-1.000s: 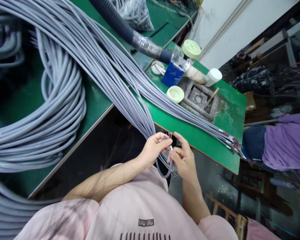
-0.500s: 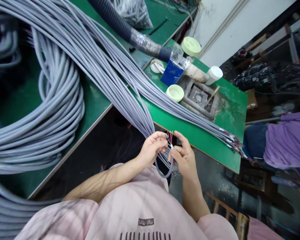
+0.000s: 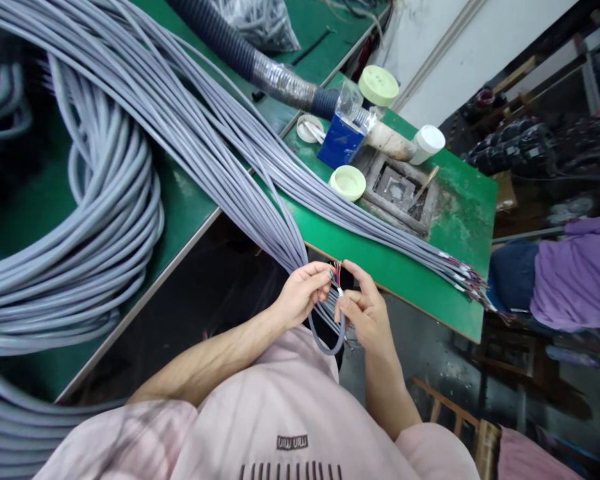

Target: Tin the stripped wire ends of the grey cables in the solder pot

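Note:
One grey cable (image 3: pixel 338 341) curves up in a loop in front of my body, its stripped end fanned into thin coloured wires (image 3: pixel 337 275). My right hand (image 3: pixel 369 313) grips this cable just below the white band at its end, thumb against it and index finger raised beside the wire tips. From the other side, my left hand (image 3: pixel 305 290) pinches some of the coloured wires between thumb and forefinger. A thick bundle of grey cables (image 3: pixel 260 220) hangs over the table edge behind my left hand.
More grey cables (image 3: pixel 380 230) lie across the green table (image 3: pixel 460 200), wire ends at its right. A solder pot (image 3: pixel 397 190), blue box (image 3: pixel 341 140), pale green dish (image 3: pixel 348 183) and ducting hose (image 3: pixel 280 80) stand behind. Coiled cables (image 3: pixel 115 220) fill the left. A person in purple (image 3: pixel 577 273) is at right.
My left thumb and forefinger have closed in on the coloured wires. My right hand keeps its hold on the cable; the view has shifted slightly.

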The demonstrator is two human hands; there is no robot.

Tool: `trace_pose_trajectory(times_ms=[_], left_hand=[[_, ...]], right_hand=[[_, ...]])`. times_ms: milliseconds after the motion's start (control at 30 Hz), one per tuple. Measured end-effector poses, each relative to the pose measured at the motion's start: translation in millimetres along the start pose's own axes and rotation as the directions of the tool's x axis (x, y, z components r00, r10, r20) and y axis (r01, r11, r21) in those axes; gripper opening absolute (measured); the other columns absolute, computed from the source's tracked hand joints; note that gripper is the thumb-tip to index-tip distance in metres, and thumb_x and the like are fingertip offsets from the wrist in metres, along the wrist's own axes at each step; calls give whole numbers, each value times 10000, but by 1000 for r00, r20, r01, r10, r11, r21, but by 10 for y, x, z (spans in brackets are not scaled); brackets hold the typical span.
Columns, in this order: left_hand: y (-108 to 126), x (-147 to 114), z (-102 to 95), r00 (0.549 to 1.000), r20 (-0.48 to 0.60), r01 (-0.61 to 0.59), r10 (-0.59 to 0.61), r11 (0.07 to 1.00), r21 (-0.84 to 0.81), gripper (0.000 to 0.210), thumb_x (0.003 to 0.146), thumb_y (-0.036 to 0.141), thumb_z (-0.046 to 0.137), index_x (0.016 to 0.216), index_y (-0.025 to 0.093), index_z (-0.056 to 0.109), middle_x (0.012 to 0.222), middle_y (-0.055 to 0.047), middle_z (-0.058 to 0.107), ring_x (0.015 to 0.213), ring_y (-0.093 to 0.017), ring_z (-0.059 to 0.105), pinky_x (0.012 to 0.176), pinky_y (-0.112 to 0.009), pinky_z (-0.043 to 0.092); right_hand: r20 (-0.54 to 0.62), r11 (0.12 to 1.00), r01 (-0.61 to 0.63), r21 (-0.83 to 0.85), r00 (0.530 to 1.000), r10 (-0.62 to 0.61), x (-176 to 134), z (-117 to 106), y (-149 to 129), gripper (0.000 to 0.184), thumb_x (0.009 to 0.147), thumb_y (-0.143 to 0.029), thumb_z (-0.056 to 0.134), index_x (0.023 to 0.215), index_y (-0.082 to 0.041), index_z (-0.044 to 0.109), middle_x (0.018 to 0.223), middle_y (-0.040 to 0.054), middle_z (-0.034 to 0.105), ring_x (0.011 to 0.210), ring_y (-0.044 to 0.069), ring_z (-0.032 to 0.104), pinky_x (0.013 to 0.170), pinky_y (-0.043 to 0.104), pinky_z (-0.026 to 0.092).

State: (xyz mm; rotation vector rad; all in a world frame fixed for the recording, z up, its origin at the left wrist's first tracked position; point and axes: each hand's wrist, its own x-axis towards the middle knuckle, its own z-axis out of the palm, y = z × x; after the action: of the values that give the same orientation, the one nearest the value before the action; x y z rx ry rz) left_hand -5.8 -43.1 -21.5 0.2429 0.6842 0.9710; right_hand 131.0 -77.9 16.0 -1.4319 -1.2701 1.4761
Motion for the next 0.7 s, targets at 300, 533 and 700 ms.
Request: trace_pose_trajectory(times_ms=[300, 533, 700], left_hand=[[10, 29, 1, 996, -78, -39, 43, 998, 44, 322, 562, 336, 831, 729, 131, 647, 465, 50, 534, 416, -32, 438, 435, -144, 351], [-23, 43, -27, 997, -78, -21, 22, 1000, 19, 293, 595, 326, 811, 741, 135, 644, 493, 45, 549, 433, -32, 466, 435, -131, 360], [-17, 32, -16, 997, -71, -32, 31, 999, -7, 289, 592, 312, 812, 733, 140, 626, 561, 27, 605, 467, -47, 514, 444, -141, 384]], right_hand=[[-3, 1000, -10, 28, 1000, 10, 11, 15, -7, 644, 830, -391, 622, 1400, -236, 365, 520, -77, 565, 397, 92, 442, 411, 219, 356], [-34, 999, 23, 36, 999, -22, 7, 26, 10, 508, 829, -373, 625, 1289, -227, 467, 529, -74, 576, 396, 83, 458, 405, 202, 356], [-36, 996, 83, -20, 996, -84, 1, 24, 51, 390, 854, -327, 601, 1228, -235, 544, 534, -68, 547, 408, 81, 460, 409, 203, 356]])
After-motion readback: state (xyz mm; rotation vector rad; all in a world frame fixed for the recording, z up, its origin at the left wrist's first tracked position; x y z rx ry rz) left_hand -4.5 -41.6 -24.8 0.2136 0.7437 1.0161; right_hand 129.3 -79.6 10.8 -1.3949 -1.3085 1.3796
